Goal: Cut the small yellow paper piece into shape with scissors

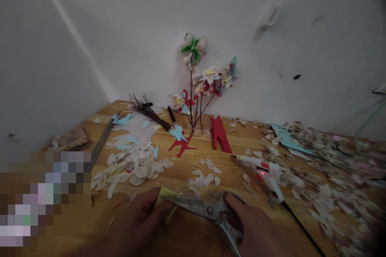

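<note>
The left hand (144, 217) is pinching yellow paper (167, 193). The right hand (256, 225) is squeezing scissors (208, 211) on it. A glue gun (265, 174) and petals (135, 166) are lying nearby.

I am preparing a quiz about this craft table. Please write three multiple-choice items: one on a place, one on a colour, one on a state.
1. Where does the glue gun lie?
A. right of the scissors
B. beside the twigs
C. on the wall

2. What colour is the paper in the left hand?
A. red
B. yellow
C. black

3. How do the scissors stand?
A. lying unused
B. hanging
C. held, blades at the paper

Answers: 1 A, it lies on the table to their right. 2 B, a yellow piece shows between the fingers. 3 C, the right hand grips the handles.
</note>
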Motion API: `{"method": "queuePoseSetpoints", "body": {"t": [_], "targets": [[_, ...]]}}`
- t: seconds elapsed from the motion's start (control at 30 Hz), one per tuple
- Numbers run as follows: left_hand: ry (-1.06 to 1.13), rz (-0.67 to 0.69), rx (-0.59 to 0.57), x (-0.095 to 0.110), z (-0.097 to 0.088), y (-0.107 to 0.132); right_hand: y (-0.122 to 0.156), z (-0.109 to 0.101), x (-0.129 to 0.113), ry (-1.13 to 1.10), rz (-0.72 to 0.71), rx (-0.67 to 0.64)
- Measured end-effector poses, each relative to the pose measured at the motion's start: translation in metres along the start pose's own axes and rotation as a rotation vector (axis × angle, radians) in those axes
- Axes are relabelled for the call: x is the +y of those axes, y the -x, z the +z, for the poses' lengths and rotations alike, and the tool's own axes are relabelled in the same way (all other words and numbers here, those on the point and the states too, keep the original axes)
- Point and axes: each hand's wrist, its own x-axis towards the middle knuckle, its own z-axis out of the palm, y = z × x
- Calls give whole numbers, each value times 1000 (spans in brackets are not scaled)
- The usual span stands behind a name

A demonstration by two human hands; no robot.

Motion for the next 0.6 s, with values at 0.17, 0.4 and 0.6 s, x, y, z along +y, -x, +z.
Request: {"method": "queuePoseSetpoints", "body": {"t": [0.17, 0.4, 0.6], "targets": [[-71, 32, 22, -5, -1, -1, 0, 0, 2, -6, -1, -23], [-91, 23, -15, -3, -1, -2, -2, 3, 0, -35, -22, -14], [-107, -24, -24, 2, 0, -2, -3, 3, -5, -56, -27, -30]]}}
